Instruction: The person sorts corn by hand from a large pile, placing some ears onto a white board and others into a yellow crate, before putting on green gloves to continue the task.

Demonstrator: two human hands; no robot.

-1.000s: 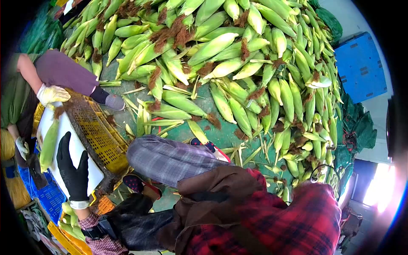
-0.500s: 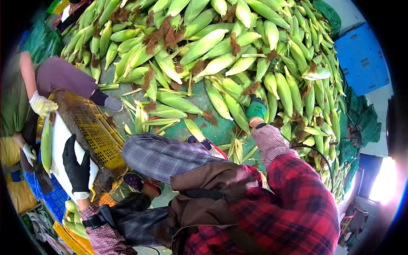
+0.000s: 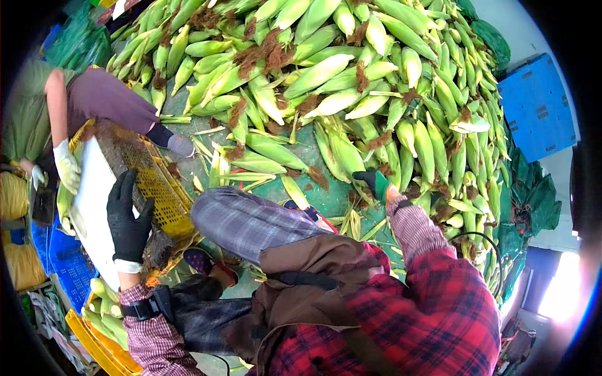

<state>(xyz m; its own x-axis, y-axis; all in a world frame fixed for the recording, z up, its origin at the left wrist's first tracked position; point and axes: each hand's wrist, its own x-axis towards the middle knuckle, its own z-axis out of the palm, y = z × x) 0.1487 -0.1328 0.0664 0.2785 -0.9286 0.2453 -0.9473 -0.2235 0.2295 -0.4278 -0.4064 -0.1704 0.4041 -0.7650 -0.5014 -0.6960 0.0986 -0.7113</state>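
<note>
My left hand (image 3: pixel 128 219), in a black glove, is held with thumb and fingers apart beside a white board (image 3: pixel 94 182); nothing is in it. At the lower edge of the corn heap, my right hand (image 3: pixel 375 183), in a green and black glove, has its fingers over the lower end of a green-husked ear of corn (image 3: pixel 343 152). More unhusked ears with brown silk surround that hand. The undersides of its fingers are hidden.
A co-worker's white-gloved hand (image 3: pixel 68 166) holds an ear at the board's far side; a dark blade (image 3: pixel 44 203) is by their other hand. A yellow crate (image 3: pixel 157 188) supports the board. Ears lie in a yellow-orange crate (image 3: pixel 94 344) at lower left. Blue panel (image 3: pixel 539 106) at right.
My right hand has moved down and left onto the end of an ear. My left hand has risen slightly and turned. The co-worker's hand and ear have moved lower along the board.
</note>
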